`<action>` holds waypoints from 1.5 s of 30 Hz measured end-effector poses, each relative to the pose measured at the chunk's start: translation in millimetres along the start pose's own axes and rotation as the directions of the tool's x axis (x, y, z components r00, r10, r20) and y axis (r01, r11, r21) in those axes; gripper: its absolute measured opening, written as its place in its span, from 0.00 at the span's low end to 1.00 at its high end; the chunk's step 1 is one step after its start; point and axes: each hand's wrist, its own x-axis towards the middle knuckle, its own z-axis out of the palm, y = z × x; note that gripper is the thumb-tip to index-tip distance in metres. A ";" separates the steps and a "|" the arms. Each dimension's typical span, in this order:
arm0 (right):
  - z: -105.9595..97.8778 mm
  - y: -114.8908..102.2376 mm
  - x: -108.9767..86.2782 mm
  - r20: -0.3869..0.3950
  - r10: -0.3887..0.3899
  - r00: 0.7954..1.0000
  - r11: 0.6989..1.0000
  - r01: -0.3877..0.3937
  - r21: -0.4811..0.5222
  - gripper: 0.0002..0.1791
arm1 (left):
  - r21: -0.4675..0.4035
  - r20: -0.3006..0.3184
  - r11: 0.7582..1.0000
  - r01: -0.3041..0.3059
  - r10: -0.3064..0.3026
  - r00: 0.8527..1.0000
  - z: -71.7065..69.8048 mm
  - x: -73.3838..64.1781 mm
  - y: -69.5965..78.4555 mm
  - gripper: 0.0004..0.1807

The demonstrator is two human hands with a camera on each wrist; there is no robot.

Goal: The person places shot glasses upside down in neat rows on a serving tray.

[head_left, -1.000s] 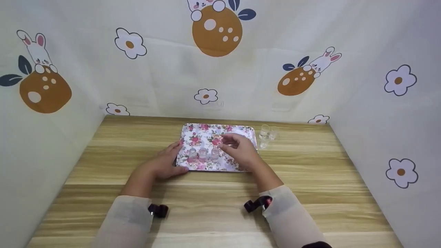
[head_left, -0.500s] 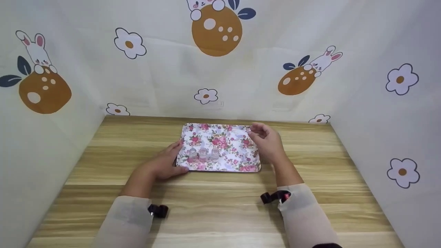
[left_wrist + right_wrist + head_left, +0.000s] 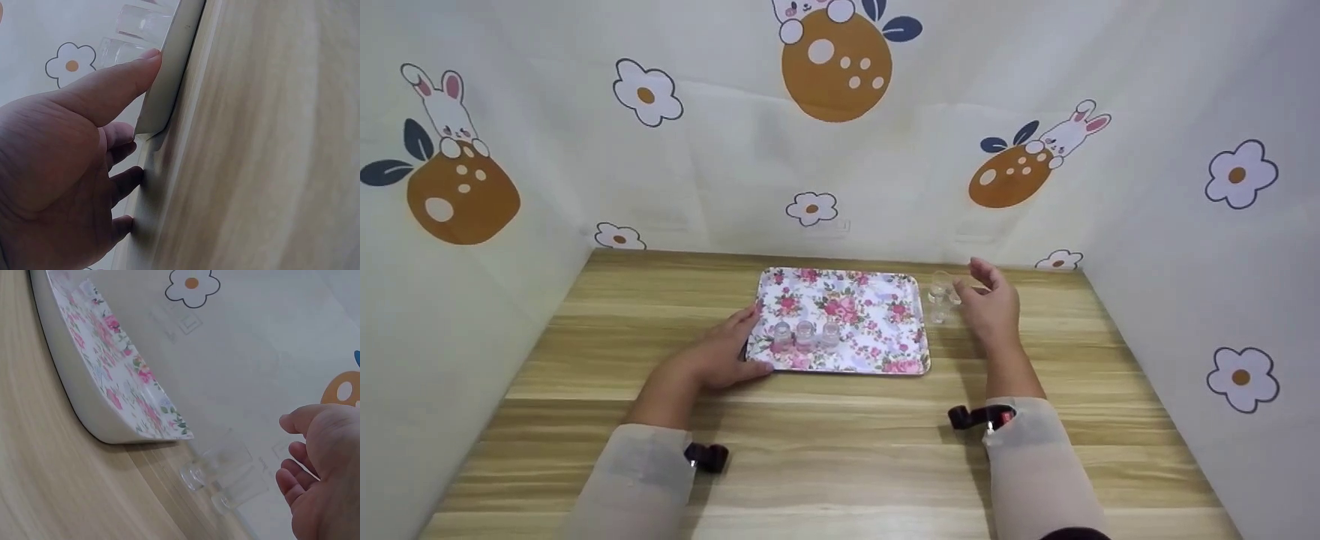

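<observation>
A white tray (image 3: 877, 322) with a pink rose print lies on the wooden table. My left hand (image 3: 720, 356) holds its front left corner, the thumb along the front wall and the fingers at the left side. Three small clear cups (image 3: 805, 336) stand in a row near the tray's front left. Right of the tray are more clear cups (image 3: 938, 312), partly overlapped by my right hand (image 3: 994, 307). That hand hovers beside them, fingers loosely bent and nothing in the grasp. In the right wrist view, a gap shows between its fingertips and a clear cup (image 3: 197, 475).
A pale cloth wall (image 3: 720, 172) with rabbits, oranges and flowers rises behind the table (image 3: 825, 457) and along both sides. The tray's raised wall (image 3: 84, 405) stands between the two groups of cups.
My right hand has moved right, from over the tray, past its right edge, to the cups beside it. The left hand, the tray and the row of cups have stayed in place.
</observation>
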 end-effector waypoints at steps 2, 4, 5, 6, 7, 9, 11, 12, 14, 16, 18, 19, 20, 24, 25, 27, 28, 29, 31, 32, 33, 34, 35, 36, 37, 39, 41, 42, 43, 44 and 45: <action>-1.5 4.8 2.3 -0.013 0.004 1.000 1.000 -0.004 -0.001 0.31 | -0.003 -0.005 1.000 -0.006 0.006 1.000 -0.2 -0.2 0.4 0.59; -2.0 9.7 4.2 -0.017 0.005 1.000 1.000 -0.005 0.000 0.32 | -0.002 -0.006 1.000 -0.011 0.011 1.000 -0.2 -0.1 0.8 0.59; -1.9 12.1 4.9 -0.014 0.009 1.000 1.000 -0.008 0.004 0.33 | 0.002 -0.006 1.000 -0.013 0.013 1.000 -0.2 -0.2 0.8 0.59; -1.7 14.8 5.5 -0.010 0.014 1.000 1.000 -0.014 0.005 0.33 | 0.002 -0.005 1.000 -0.015 0.015 1.000 -0.3 -0.3 0.9 0.59; -1.6 17.4 5.9 -0.006 0.022 1.000 1.000 -0.022 0.007 0.34 | 0.003 -0.004 1.000 -0.015 0.015 1.000 -0.4 -0.4 0.9 0.59; -1.1 22.7 7.1 0.002 0.041 0.999 0.999 -0.041 0.016 0.34 | 0.002 0.000 1.000 -0.007 0.007 1.000 -0.3 -0.4 0.3 0.59; -0.8 27.9 8.1 0.008 0.055 0.998 0.998 -0.056 0.023 0.34 | -0.002 0.001 1.000 0.001 -0.001 1.000 -0.5 -0.3 -0.3 0.59; -0.7 30.8 8.7 0.014 0.063 0.998 0.998 -0.063 0.031 0.35 | -0.004 0.000 1.000 0.003 -0.003 1.000 -0.4 -0.2 -0.6 0.59; -0.8 36.2 9.5 0.034 0.080 0.996 0.996 -0.080 0.025 0.35 | -0.008 -0.001 1.000 0.008 -0.008 1.000 -0.2 0.1 -1.0 0.59; -1.8 41.3 10.1 0.060 0.096 0.994 0.995 -0.096 -0.004 0.36 | -0.010 -0.001 1.000 0.008 -0.008 1.000 0.1 0.7 -0.5 0.59; -2.6 44.9 10.5 0.081 0.115 0.990 0.993 -0.112 -0.037 0.37 | -0.012 -0.001 1.000 0.005 -0.005 1.000 0.4 1.1 -0.3 0.59; -2.9 45.7 10.6 0.088 0.122 0.989 0.991 -0.116 -0.068 0.38 | -0.013 -0.002 1.000 0.004 -0.004 1.000 0.4 1.1 -0.1 0.59; -3.1 46.3 10.7 0.092 0.126 0.988 0.989 -0.118 -0.089 0.38 | -0.014 -0.003 1.000 0.002 -0.002 1.000 0.3 1.2 0.0 0.59; -1.3 46.5 11.7 0.098 0.129 0.987 0.980 -0.112 -0.161 0.38 | -0.017 -0.005 1.000 0.001 -0.001 1.000 -0.1 0.5 0.0 0.59; -0.7 46.5 11.8 0.099 0.129 0.987 0.978 -0.110 -0.178 0.37 | -0.016 -0.003 1.000 0.003 -0.003 1.000 -0.1 0.0 0.0 0.59; 0.3 46.8 11.9 0.104 0.129 0.986 0.973 -0.105 -0.206 0.37 | -0.015 0.000 1.000 0.004 -0.004 1.000 -0.2 -0.2 -0.1 0.59; 0.7 47.2 12.0 0.106 0.129 0.986 0.970 -0.103 -0.219 0.37 | -0.016 0.002 1.000 0.006 -0.006 1.000 -0.1 -0.3 -0.3 0.59; 1.0 47.5 12.0 0.108 0.128 0.986 0.968 -0.101 -0.228 0.36 | -0.015 0.003 1.000 0.008 -0.008 1.000 0.0 -0.3 -0.4 0.59; 1.6 47.5 12.1 0.110 0.125 0.986 0.965 -0.095 -0.245 0.35 | -0.009 0.002 1.000 0.006 -0.006 1.000 0.3 0.0 -0.4 0.59; 1.7 47.7 12.4 0.110 0.123 0.986 0.963 -0.091 -0.254 0.34 | -0.005 0.000 1.000 0.000 0.000 1.000 0.4 0.2 -0.4 0.59; 2.0 47.5 12.4 0.111 0.119 0.987 0.961 -0.087 -0.262 0.33 | 0.001 -0.003 1.000 -0.005 0.005 1.000 0.6 0.2 -0.4 0.58; 2.3 47.4 12.6 0.109 0.117 0.987 0.959 -0.084 -0.271 0.31 | 0.006 -0.005 1.000 -0.009 0.009 1.000 0.8 0.2 -0.5 0.58; 2.8 47.4 12.8 0.105 0.114 0.988 0.956 -0.080 -0.282 0.30 | 0.012 -0.007 1.000 -0.011 0.011 1.000 0.9 0.3 -0.5 0.58; 3.2 47.4 12.9 0.102 0.112 0.988 0.953 -0.078 -0.291 0.29 | 0.019 -0.009 1.000 -0.014 0.014 1.000 1.0 0.3 -0.6 0.58; 3.8 47.4 13.0 0.099 0.111 0.989 0.951 -0.077 -0.299 0.28 | 0.024 -0.010 1.000 -0.018 0.018 1.000 1.0 0.3 -0.6 0.58; 4.7 47.3 12.9 0.090 0.114 0.989 0.946 -0.080 -0.314 0.27 | 0.023 -0.007 1.000 -0.012 0.013 1.000 1.0 0.3 -0.6 0.58; 5.3 47.3 12.6 0.082 0.117 0.990 0.943 -0.085 -0.322 0.27 | 0.016 -0.003 1.000 -0.002 0.002 1.000 0.8 0.2 -0.4 0.58; 5.5 47.3 12.4 0.079 0.119 0.990 0.942 -0.088 -0.325 0.27 | 0.013 -0.001 1.000 -0.001 0.001 1.000 0.7 0.0 -0.2 0.58; 5.6 47.2 12.1 0.075 0.121 0.990 0.942 -0.090 -0.325 0.27 | 0.011 0.000 1.000 0.000 0.000 1.000 0.4 -0.2 0.1 0.58; 5.6 47.2 11.9 0.071 0.121 0.990 0.942 -0.092 -0.322 0.27 | 0.011 0.001 1.000 0.002 -0.002 1.000 0.2 -0.5 0.2 0.58; 5.8 47.1 11.6 0.066 0.120 0.991 0.944 -0.093 -0.317 0.26 | 0.010 0.000 1.000 0.003 -0.003 1.000 0.0 -0.8 0.5 0.58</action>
